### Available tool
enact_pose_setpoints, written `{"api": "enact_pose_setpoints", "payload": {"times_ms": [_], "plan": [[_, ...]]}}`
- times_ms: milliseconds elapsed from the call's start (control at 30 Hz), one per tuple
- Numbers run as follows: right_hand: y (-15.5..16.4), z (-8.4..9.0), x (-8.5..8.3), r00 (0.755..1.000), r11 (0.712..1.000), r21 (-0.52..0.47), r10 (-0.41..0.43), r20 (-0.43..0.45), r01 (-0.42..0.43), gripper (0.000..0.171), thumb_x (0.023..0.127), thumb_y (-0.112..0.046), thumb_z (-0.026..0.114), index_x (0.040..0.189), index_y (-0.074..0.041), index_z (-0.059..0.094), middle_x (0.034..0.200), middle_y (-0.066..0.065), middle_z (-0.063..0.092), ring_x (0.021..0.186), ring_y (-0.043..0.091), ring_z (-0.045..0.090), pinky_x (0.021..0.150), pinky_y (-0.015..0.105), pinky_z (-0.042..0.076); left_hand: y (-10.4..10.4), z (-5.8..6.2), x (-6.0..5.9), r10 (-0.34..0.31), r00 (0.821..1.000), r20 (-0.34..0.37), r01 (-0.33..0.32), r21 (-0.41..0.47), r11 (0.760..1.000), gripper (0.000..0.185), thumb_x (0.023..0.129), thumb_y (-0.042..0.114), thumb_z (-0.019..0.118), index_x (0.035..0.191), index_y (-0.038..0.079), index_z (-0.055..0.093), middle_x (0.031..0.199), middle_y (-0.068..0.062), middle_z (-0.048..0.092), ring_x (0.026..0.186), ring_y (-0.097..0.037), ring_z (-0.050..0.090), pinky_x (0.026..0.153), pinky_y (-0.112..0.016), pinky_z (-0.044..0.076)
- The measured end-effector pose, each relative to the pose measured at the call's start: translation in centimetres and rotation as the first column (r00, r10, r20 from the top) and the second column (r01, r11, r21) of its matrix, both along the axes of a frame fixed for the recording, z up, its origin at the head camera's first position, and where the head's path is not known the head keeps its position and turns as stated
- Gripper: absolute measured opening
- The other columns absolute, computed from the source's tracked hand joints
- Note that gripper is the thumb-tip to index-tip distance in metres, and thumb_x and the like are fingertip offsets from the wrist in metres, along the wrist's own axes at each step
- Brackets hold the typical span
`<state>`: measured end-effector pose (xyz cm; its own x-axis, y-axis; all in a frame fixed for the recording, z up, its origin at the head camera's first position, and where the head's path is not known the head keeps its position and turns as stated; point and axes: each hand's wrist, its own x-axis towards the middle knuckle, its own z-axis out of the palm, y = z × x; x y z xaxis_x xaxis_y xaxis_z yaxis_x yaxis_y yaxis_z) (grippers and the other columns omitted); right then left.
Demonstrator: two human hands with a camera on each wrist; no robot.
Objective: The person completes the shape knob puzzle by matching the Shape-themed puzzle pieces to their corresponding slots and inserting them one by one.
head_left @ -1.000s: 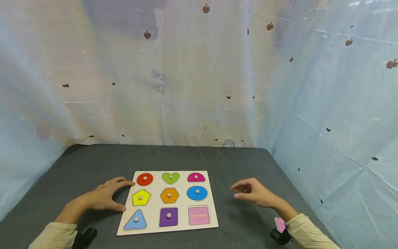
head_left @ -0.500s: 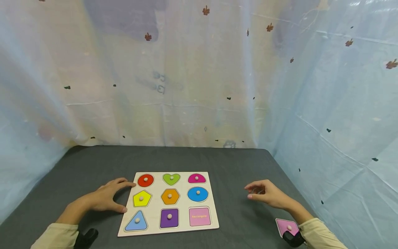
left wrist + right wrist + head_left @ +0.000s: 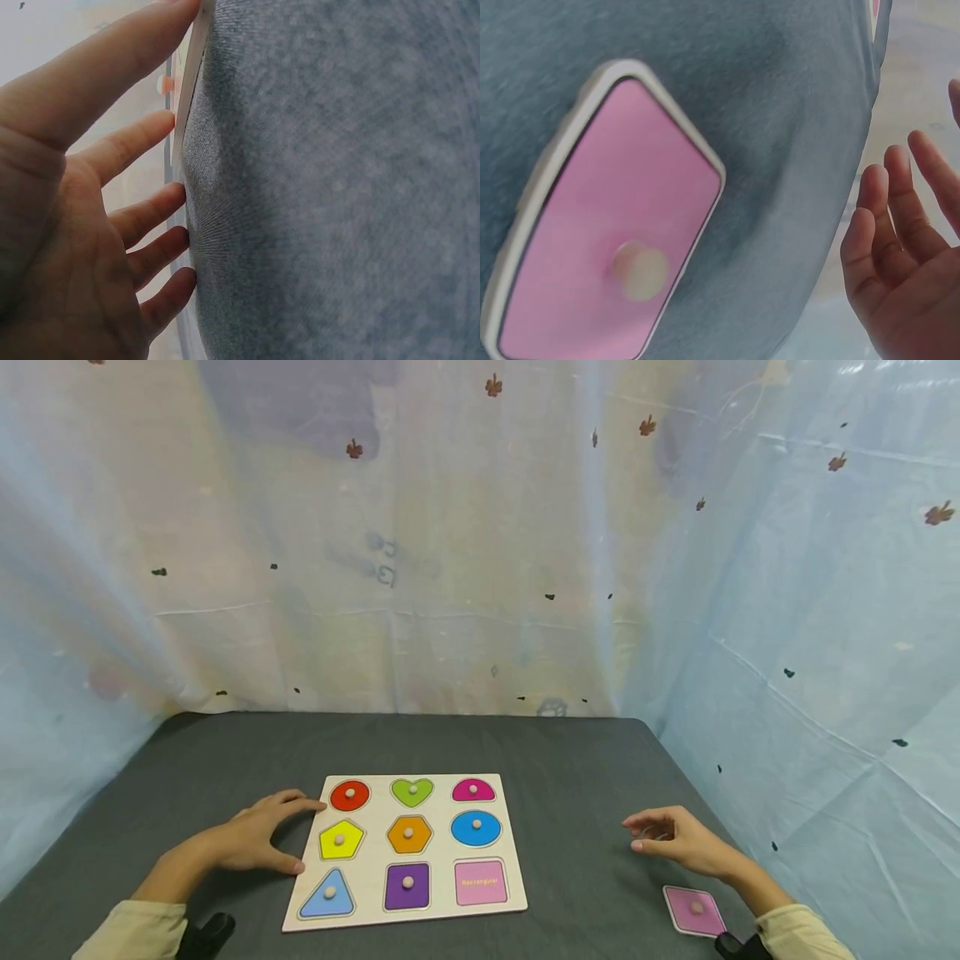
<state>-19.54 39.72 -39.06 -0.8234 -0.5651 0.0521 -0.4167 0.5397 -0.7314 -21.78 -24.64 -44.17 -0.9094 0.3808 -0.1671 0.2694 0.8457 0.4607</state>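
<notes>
My left hand (image 3: 251,839) touches the left edge of a wooden shape puzzle board (image 3: 375,860), thumb and index finger spread along it; in the left wrist view the fingers (image 3: 142,142) are extended. The board's bottom right slot, a pink recess (image 3: 481,893) with lettering, has no piece in it. A pink rectangular knob piece (image 3: 688,902) lies on the table to the right, knob up; it looms large in the right wrist view. Above and beyond that piece hovers my right hand (image 3: 690,841), fingers loosely bent, holding nothing.
Knobbed pieces sit in the other slots, among them a purple square (image 3: 399,897), a blue oval (image 3: 463,835) and a blue triangle (image 3: 326,903). Dark grey cloth covers the table (image 3: 570,752). A pale patterned curtain (image 3: 450,527) hangs behind and at both sides.
My right hand has moved rightward, away from the board, and the pink piece has come into fuller view beside the wrist. The left hand stays at the board's edge.
</notes>
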Motion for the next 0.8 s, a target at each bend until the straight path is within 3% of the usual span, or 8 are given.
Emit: {"api": "enact_pose_setpoints", "payload": {"times_ms": [400,800], "plan": [[2.2,-0.5,0.8,1.0,0.999,-0.042,-0.019,0.017,0.02,0.032,0.096,-0.002,0.063,0.125,0.013,0.061,0.109,-0.01,0.07,0.092,0.0,0.065,0.073,0.024,0.056,-0.3,-0.3,0.0,-0.011,1.0,-0.01,0.011,0.007,1.0,0.084,0.074,0.047,0.085,0.146,0.021,0.05,0.15,-0.027,0.039,0.134,-0.055,0.037,0.1,-0.08,0.03],[4.4,-1.0,1.9,0.995,0.998,-0.058,0.004,0.101,0.002,0.038,0.097,-0.001,0.061,0.127,0.021,0.054,0.11,-0.001,0.07,0.093,0.001,0.064,0.073,0.025,0.057,-0.4,-0.4,-0.1,-0.013,1.0,-0.011,0.013,0.012,1.0,0.085,0.073,0.048,0.085,0.146,0.02,0.05,0.151,-0.028,0.039,0.134,-0.055,0.036,0.099,-0.081,0.029]]}}
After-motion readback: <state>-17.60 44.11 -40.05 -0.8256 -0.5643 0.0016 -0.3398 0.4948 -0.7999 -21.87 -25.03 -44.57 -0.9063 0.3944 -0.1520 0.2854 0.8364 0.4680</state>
